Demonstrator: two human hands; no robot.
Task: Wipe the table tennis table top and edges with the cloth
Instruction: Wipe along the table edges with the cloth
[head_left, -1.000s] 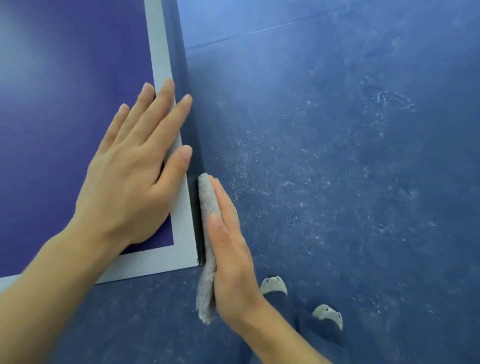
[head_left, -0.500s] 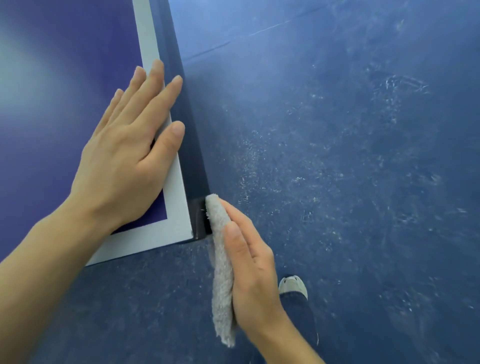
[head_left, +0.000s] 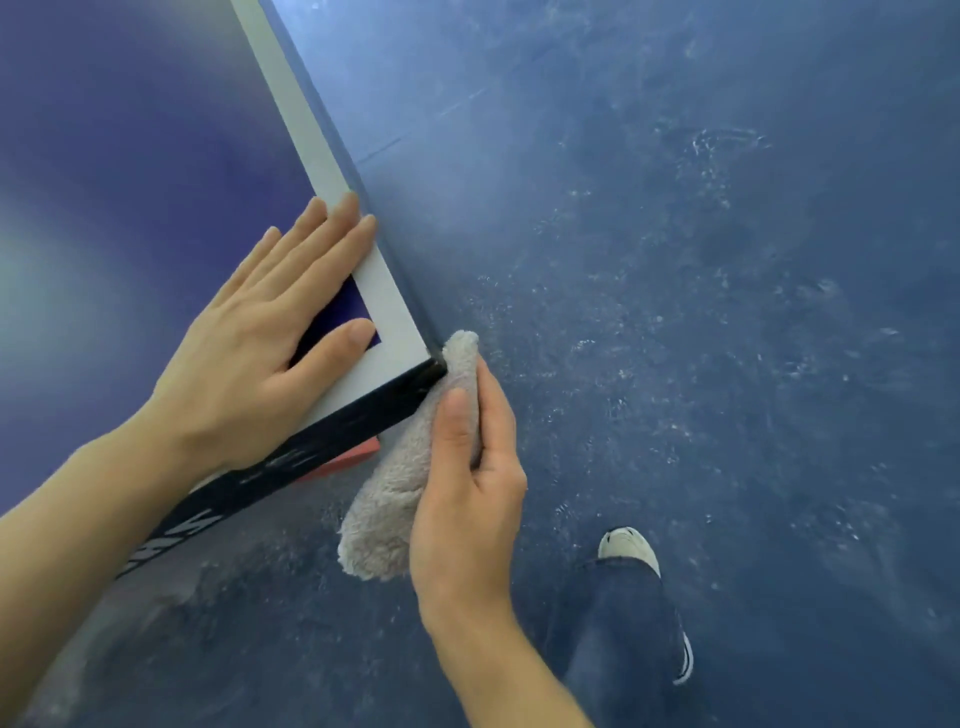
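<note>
Head view only. The table tennis table (head_left: 130, 156) fills the upper left, and its near corner (head_left: 434, 364) is the landmark. The left hand (head_left: 260, 358) lies flat on the top just inside the corner, fingers straight and close together, thumb spread, tips over the white border line (head_left: 311, 150); it holds nothing. The right hand (head_left: 467, 493) is off the table just below the corner, thumb on the front of the cloth (head_left: 389, 504) and fingers curled behind it, pinching it. The cloth is beige, fluffy and folded. Its long axis runs from the corner down toward the person, its tip touches the corner's dark face, and its lower end hangs free. The end edge band (head_left: 332, 431), dark with white lettering, runs from the corner to the lower left, with a red part (head_left: 348, 457) under it. The side edge runs from the corner up and away. The right hand is the nearer one to both edges. The next stroke probably goes along the end edge band, so the cloth's flat side needs to turn onto it. No container is in view. Right of the corner is scuffed blue floor (head_left: 701, 312). Well below the corner are a shoe (head_left: 628, 545) and a trouser leg (head_left: 618, 634).
</note>
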